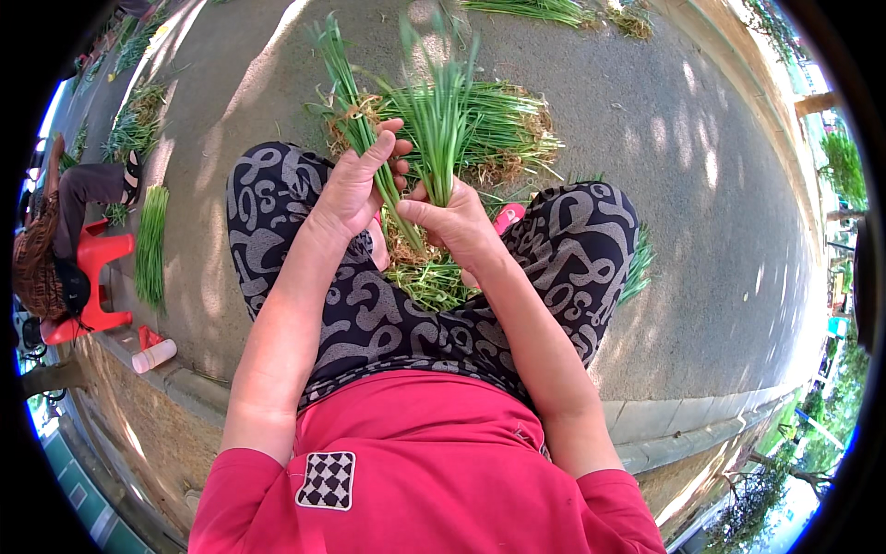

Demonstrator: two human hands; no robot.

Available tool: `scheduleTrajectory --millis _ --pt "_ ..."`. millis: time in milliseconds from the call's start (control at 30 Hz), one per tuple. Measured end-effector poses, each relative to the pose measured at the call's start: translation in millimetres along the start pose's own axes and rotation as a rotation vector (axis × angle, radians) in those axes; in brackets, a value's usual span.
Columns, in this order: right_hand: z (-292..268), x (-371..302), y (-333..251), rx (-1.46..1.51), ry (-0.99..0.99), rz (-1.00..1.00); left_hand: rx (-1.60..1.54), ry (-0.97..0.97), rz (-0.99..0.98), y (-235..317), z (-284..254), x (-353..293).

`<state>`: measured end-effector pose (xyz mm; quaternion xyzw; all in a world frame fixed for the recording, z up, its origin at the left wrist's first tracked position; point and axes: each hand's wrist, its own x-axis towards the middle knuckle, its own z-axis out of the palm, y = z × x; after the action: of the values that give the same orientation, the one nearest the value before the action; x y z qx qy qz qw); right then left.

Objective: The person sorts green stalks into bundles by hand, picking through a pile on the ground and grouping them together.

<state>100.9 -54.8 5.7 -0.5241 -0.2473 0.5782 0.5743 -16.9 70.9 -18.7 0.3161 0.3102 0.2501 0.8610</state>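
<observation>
- The left hand (353, 192) holds a slim bunch (390, 192) of green stalks, its tops leaning up and away, its lower end slanting down between the hands; the fingers curl round one side, the thumb lies along the other.
- The right hand (459, 224) pinches a fuller bunch (447, 152) near its lower end, thumb toward the slim bunch; whether the thumb touches it I cannot tell. The tops of this bunch are fanned and blurred.
- Just beyond the hands, a pile (512, 129) of like stalks lies on the ground (711, 249), dry brown bits at its right end.
- Loose scraps (430, 284) lie below the hands, between the knees.
- The step in hand looks like working stalks in two separate lots, one per hand.
- The next move seems to call for a firm but light pinch on both, lower ends kept together, so that soft stalks neither slip nor crush.
</observation>
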Motion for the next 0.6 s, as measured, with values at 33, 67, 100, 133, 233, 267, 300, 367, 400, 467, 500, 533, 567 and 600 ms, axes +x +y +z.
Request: scheduleTrajectory --millis 33,67,100,133,233,267,300,367,400,467,500,533,567,600 --pt "3 -1 -3 -0.001 -0.007 -0.012 -0.001 -0.004 -0.003 0 0 0" --pt "3 -1 -3 0.005 -0.017 -0.011 -0.002 -0.009 -0.007 1 0 0" --pt "3 -1 -3 0.010 -0.026 -0.010 -0.014 -0.013 -0.014 1 1 -1" --pt "1 0 0 0.022 -0.038 0.005 -0.025 -0.017 -0.022 1 2 0" --pt "-3 -5 -14 0.067 -0.121 0.145 -0.041 0.004 -0.022 0 -3 1" --pt "-6 -8 -20 0.084 -0.159 0.209 -0.043 0.019 -0.016 1 -5 2" --pt "-12 -10 -21 0.132 -0.192 0.214 -0.059 0.069 0.003 2 -6 3" --pt "-23 -16 -22 0.230 -0.258 0.225 -0.090 0.168 0.041 3 -7 5" --pt "-29 -19 -24 0.238 -0.285 0.191 -0.133 0.163 0.036 4 -9 5" --pt "-39 -27 -28 0.254 -0.338 0.123 -0.218 0.153 0.028 8 -17 6" --pt "-43 -32 -28 0.352 -0.339 0.088 -0.279 0.178 0.005 9 -19 8" --pt "-51 -32 -26 0.439 -0.429 -0.032 -0.290 0.198 0.008 8 -21 9" --pt "-56 -36 -32 0.525 -0.429 -0.058 -0.300 0.216 0.009 8 -19 9" --pt "-61 -41 -38 0.610 -0.429 -0.084 -0.311 0.236 0.011 8 -19 9"
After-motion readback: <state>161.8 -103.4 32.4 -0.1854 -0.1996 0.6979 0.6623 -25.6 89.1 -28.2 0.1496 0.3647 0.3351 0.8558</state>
